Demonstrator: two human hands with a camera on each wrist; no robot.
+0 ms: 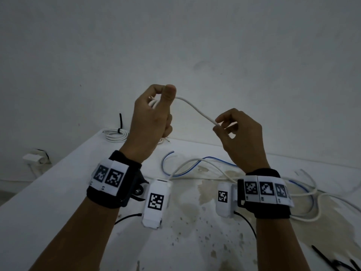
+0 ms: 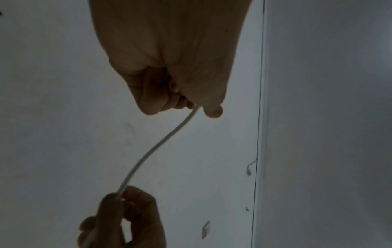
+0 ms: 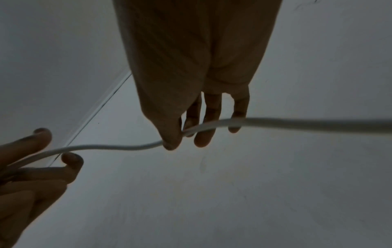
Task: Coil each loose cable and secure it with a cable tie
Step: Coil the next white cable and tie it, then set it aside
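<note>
A white cable (image 1: pixel 195 109) spans the air between both raised hands. My left hand (image 1: pixel 154 112) grips a small bundle of its loops, thumb on top; in the left wrist view the cable (image 2: pixel 161 144) leaves that fist (image 2: pixel 169 94) and runs down to the other hand. My right hand (image 1: pixel 234 130) pinches the cable between thumb and forefinger, and in the right wrist view the cable (image 3: pixel 118 147) passes through that pinch (image 3: pixel 176 139) and trails off right. On the table (image 1: pixel 58 192) lie loose white and blue cables (image 1: pixel 205 163).
A coiled white cable with a black tie (image 1: pixel 116 133) lies at the table's far left corner. Black cable ties (image 1: pixel 336 263) lie at the near right edge. A white wall is close behind, with a socket (image 1: pixel 37 157) low on the left.
</note>
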